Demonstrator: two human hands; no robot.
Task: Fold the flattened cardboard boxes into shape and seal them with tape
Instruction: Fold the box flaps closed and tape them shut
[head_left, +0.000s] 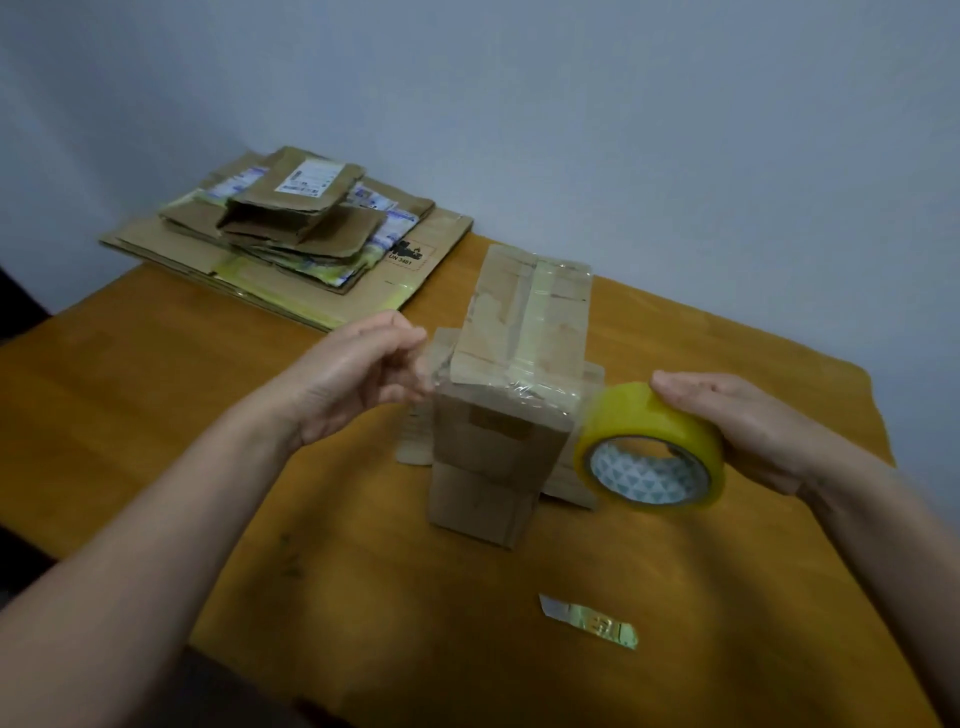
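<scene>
Box (511, 364) upright mid-table, between the two hands, with clear tape (519, 387) already down its top seam and a fresh length stretched across the near upper edge. Left hand (343, 379) just left of the box, thumb and fingers closed together on what looks like the tape's free end, though blurred there. Right hand (743, 421) just right of the box, wrapped round the yellow roll (654, 447) and clamped on its outer rim.

Likely step: laying a cross-strip over the closed flaps. To do it well:

- Keep the tape taut and level between the hands.
- Bring it down square to the seam.
- Anchor the left end on the side wall first, then smooth toward the roll to drive out wrinkles.
- Leave enough overhang on each side before cutting.
- Mind the light box: apt to tip or slide under a sideways pull, so press down, not across.

Further off, a stack (291, 228) of flattened boxes at the table's (156, 415) far left corner, well apart, waiting to be folded. Near the front edge, a small shiny scrap (589, 621), too unclear to name, clear of the work. Plain wall (623, 130) behind. Nothing between hands and box.
</scene>
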